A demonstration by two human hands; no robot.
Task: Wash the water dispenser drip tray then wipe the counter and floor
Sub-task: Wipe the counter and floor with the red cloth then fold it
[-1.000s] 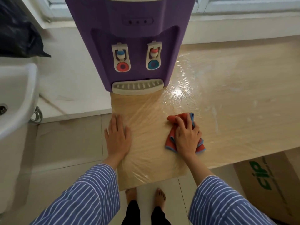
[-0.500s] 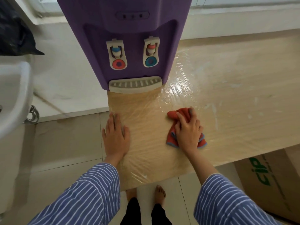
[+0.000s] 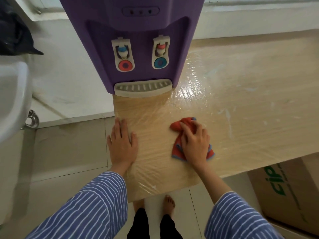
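A purple water dispenser [image 3: 138, 40] stands at the back left of the wooden counter [image 3: 241, 109], which is wrapped in shiny plastic film. Its grey-white slotted drip tray [image 3: 143, 87] sits in place at the dispenser's base. My right hand [image 3: 195, 142] presses flat on a red cloth with blue edging [image 3: 177, 125] on the counter, in front of and to the right of the tray. My left hand [image 3: 121, 144] lies flat and empty on the counter's left edge, fingers together.
A white sink [image 3: 12, 100] with a chrome pipe [image 3: 32, 118] stands at the left. A black bag [image 3: 15, 37] lies above it. A cardboard box [image 3: 290, 195] sits under the counter at the right. Beige floor tiles [image 3: 69, 152] and my bare feet [image 3: 170, 202] are below.
My right hand with the cloth has slid a little to the right and back across the counter. The left hand has stayed on the counter's edge.
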